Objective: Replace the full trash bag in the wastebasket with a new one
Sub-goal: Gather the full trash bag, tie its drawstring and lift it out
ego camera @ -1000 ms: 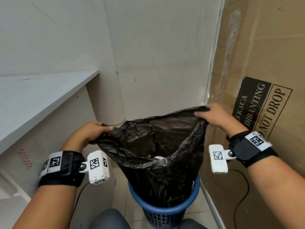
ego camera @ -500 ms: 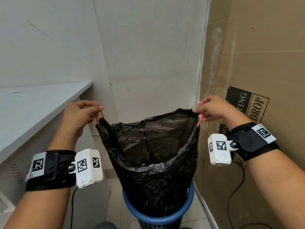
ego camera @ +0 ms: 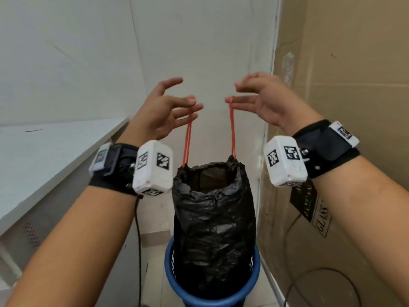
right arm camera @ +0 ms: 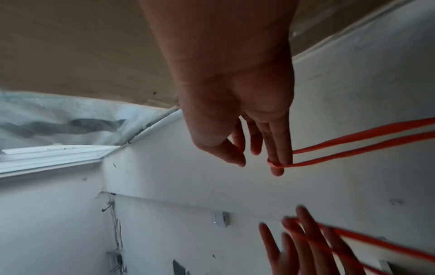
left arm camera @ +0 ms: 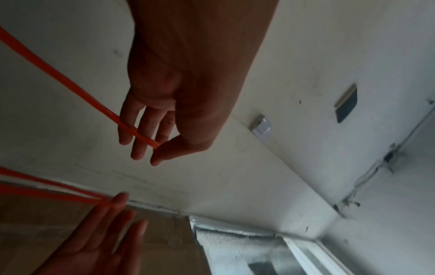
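My left hand (ego camera: 163, 111) is raised above the black trash bag (ego camera: 213, 209), fingers (left arm camera: 139, 135) spread and nearly straight; one red drawstring loop (ego camera: 187, 138) is hooked over them, with the thumb lying close against the cord in the left wrist view, though I cannot tell whether it truly pinches; my right hand (ego camera: 263, 100) mirrors it just across the gap, fingers long and loose, the other red loop (ego camera: 232, 129) slung around a single fingertip (right arm camera: 277, 163) and nothing clenched in the palm.

Both cords run taut and almost straight down from my fingertips to the gathered mouth of the bag, which is cinched narrow but not fully shut; a dark opening shows between the puckered edges; the bag hangs directly below and between my two hands, its lower part down inside the blue wastebasket (ego camera: 252, 282), most of its length standing tall above the rim.

Beside my left hand runs a white ledge (ego camera: 44, 156); close by my right hand stands a large cardboard box (ego camera: 354, 74); ahead of my fingertips is a plain white wall (ego camera: 199, 41).
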